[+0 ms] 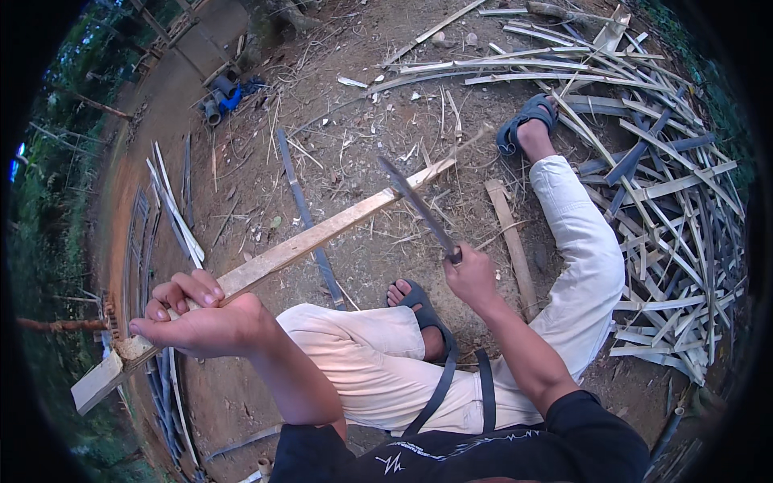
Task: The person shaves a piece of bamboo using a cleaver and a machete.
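My left hand point(213, 322) is closed around the near end of a long pale bamboo slat point(318, 231). The slat slants up and to the right across the middle of the head view, and its thinner far end looks blurred. A long knife point(420, 208) with a dark blade is in my right hand point(472, 278), whose fingers are wrapped round its handle. The blade crosses over the slat toward its far part; whether the edge touches the wood I cannot tell. My bent legs in pale trousers lie below and to the right of the slat.
A big heap of split bamboo strips point(668, 233) fills the right side. A flat board point(512, 241) lies between my feet. More strips point(173, 201) lie at the left, and a dark strip point(306, 213) passes under the slat. Dark tubes point(217, 101) lie beside blue cloth farther off.
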A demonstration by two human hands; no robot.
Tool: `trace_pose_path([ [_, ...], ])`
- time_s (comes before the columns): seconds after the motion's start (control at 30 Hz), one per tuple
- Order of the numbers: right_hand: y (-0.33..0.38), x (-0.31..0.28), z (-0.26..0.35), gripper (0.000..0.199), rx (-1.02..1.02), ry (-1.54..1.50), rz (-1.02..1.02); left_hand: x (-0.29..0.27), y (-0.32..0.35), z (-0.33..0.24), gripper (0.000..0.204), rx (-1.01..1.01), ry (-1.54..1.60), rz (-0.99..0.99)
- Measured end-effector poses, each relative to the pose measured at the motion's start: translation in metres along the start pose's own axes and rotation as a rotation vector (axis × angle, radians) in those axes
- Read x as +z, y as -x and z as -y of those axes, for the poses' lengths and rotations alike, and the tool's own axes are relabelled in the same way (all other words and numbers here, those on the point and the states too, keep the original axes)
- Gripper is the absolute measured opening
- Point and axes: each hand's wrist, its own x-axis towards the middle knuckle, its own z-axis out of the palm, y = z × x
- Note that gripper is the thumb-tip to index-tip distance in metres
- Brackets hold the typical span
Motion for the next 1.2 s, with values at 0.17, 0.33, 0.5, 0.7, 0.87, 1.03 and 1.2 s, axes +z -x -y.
trace_pose_path([
  [0.17,0.004,0.004,0.011,0.021,-0.367,-0.002,-0.085,0.008,0.005,-0.012,0.047,-0.006,0.091,0.029],
  [0.33,-0.077,0.004,-0.085,0.025,0.275,0.283,0.062,0.011,0.010,-0.002,0.047,-0.011,0.075,0.005],
  [0.5,-0.067,0.004,-0.024,0.025,-0.018,0.219,0.063,0.011,-0.005,-0.004,0.046,0.026,0.110,0.034],
  [0.7,-0.128,0.000,-0.102,0.027,0.418,0.308,0.118,0.012,-0.001,0.004,0.055,-0.007,0.108,0.025],
  [0.87,-0.099,0.000,-0.074,0.031,0.337,0.356,0.189,0.005,-0.010,0.002,0.055,0.011,0.079,0.044],
  [1.03,-0.131,-0.005,-0.108,0.029,0.494,0.346,0.161,0.006,0.002,0.000,0.054,-0.015,0.114,0.072],
  [1.2,-0.116,-0.010,-0.103,0.028,0.383,0.389,0.108,0.006,-0.001,-0.008,0.053,-0.052,0.158,0.211],
])
